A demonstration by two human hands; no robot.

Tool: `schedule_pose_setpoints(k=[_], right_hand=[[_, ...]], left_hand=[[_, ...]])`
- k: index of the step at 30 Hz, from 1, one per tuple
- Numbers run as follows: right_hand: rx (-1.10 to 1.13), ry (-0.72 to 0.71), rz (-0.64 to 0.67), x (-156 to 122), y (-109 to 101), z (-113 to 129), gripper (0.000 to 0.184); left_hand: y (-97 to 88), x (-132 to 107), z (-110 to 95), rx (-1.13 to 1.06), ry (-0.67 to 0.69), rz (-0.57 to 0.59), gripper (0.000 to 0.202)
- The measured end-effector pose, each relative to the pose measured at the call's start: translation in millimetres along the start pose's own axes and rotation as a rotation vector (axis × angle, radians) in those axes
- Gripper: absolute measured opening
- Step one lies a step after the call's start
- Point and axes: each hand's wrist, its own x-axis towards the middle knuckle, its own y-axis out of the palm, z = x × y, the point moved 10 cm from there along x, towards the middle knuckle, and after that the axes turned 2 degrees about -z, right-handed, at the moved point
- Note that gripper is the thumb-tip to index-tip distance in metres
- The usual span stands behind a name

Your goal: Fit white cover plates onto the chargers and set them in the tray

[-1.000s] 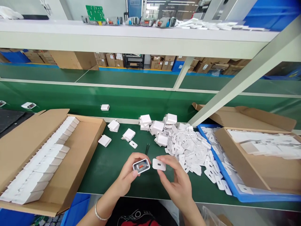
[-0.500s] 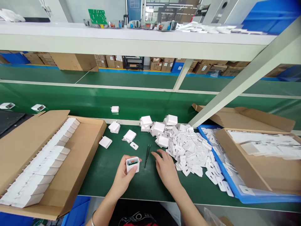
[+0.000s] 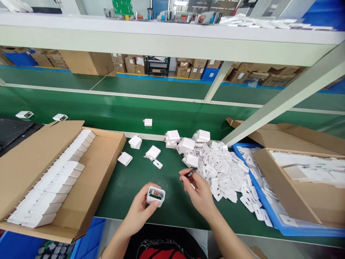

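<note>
My left hand (image 3: 142,208) grips a white charger housing (image 3: 159,204), its open end facing up and toward me, a green circuit board with an orange part showing inside. To the right, my right hand (image 3: 198,189) is closed around black tweezers (image 3: 190,173), held just above the bench. A loose white cover plate (image 3: 157,164) with a slot lies beyond the held housing, beside a white charger (image 3: 152,153) with prongs. Right of my right hand spreads a heap of white cover plates (image 3: 221,169), with several white chargers (image 3: 187,145) at its far left side.
An open cardboard box (image 3: 107,162) with rows of white chargers stands at the left. At the right, another cardboard box (image 3: 285,190) rests on a blue tray (image 3: 283,228) of cover plates. A slanting post (image 3: 283,97) and a shelf (image 3: 161,39) rise beyond.
My right hand has picked the black tweezers up off the bench. My left hand has tilted the housing so more of its inside shows. The camera view has shifted slightly.
</note>
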Motion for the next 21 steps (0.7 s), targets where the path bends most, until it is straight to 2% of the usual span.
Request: schedule_pose_setpoints(k=[3, 6, 10, 13, 17, 21], right_hand=[[0.425, 0.133, -0.201, -16, -22, 13, 0.022], [0.544, 0.135, -0.306, -33, -29, 32, 0.028], [0.691, 0.134, -0.376, -48, -28, 46, 0.029], [0.727, 0.095, -0.366, -52, -29, 55, 0.025], [0.638, 0.064, -0.272, -52, -27, 62, 0.025], [0.605, 0.030, -0.256, -52, -28, 65, 0.028]], left_hand=[[10.8, -4, -11, 0.001, 0.007, 0.041, 0.041], [18.9, -8, -22, -0.023, 0.043, 0.051, 0.043], [26.3, -11, -34, -0.042, 0.110, 0.068, 0.043], [27.7, -13, -37, -0.010, 0.132, 0.062, 0.043], [29.5, -14, -39, 0.024, 0.142, 0.068, 0.042], [27.8, -15, -42, 0.040, 0.163, 0.043, 0.041]])
